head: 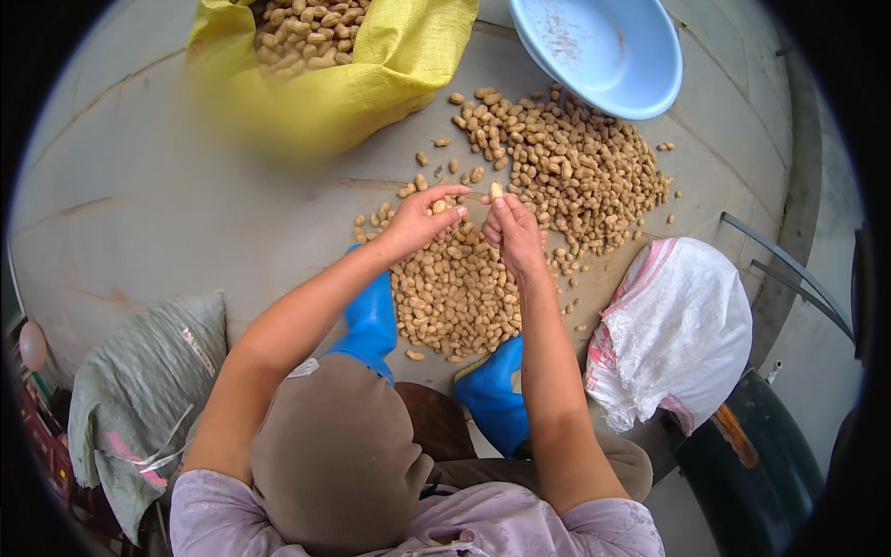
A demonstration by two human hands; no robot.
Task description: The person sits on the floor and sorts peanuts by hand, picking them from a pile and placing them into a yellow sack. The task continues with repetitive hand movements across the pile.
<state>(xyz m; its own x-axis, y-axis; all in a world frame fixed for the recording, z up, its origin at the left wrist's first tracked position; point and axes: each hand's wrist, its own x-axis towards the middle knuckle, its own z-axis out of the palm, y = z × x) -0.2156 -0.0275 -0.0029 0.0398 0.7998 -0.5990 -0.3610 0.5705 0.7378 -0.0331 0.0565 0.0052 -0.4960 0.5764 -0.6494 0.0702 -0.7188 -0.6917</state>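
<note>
My right hand point(515, 230) pinches a single unshelled peanut point(495, 190) upright between thumb and fingertips. Close beside it on the left, my left hand point(421, 217) has its thumb and forefinger apart. A peanut point(438, 207) shows in the gap between them; I cannot tell whether it lies in the hand or on the floor behind. Below both hands a pile of peanuts point(459, 296) spreads between my blue boots point(372, 306). A larger peanut heap point(578, 163) lies ahead to the right.
A yellow woven sack point(418, 49) stands open at the top, with peanuts inside. Beyond the heap, a light blue basin point(626, 63) leans tilted. A white woven sack point(682, 327) is at right, above a dark rounded object point(755, 466). At left sits a grey-green sack point(153, 376).
</note>
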